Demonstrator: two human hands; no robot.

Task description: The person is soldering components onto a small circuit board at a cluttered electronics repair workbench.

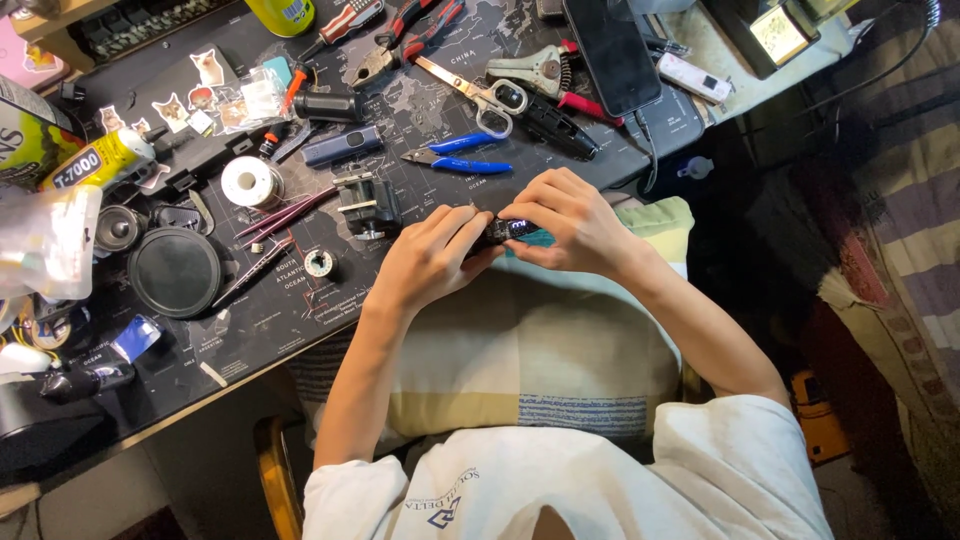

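A white shirt (pixel 560 490) lies nearest. Both hands, left (pixel 432 258) and right (pixel 570 222), pinch a small dark gadget (pixel 508 230) between fingertips at the bench (pixel 300 320) edge, near blue pliers (pixel 460 160).

Place: a home hobby bench for small electronics repair, not a commercial shop.
Work surface: a dark desk mat (pixel 400 130) printed with a world map, filling the upper left and centre of the frame.
Tools: red-handled pliers (pixel 405 40), scissors (pixel 480 92) and blue-handled cutters (pixel 460 155) at upper centre; a solder spool (pixel 250 182) and tweezers (pixel 285 215) at centre left.
Supplies: a glue tube (pixel 95 162) at far left.
Domestic signs: animal stickers (pixel 185 100) at upper left, a smartphone (pixel 612 50) at top centre, a wooden chair (pixel 278 480) at the bottom.
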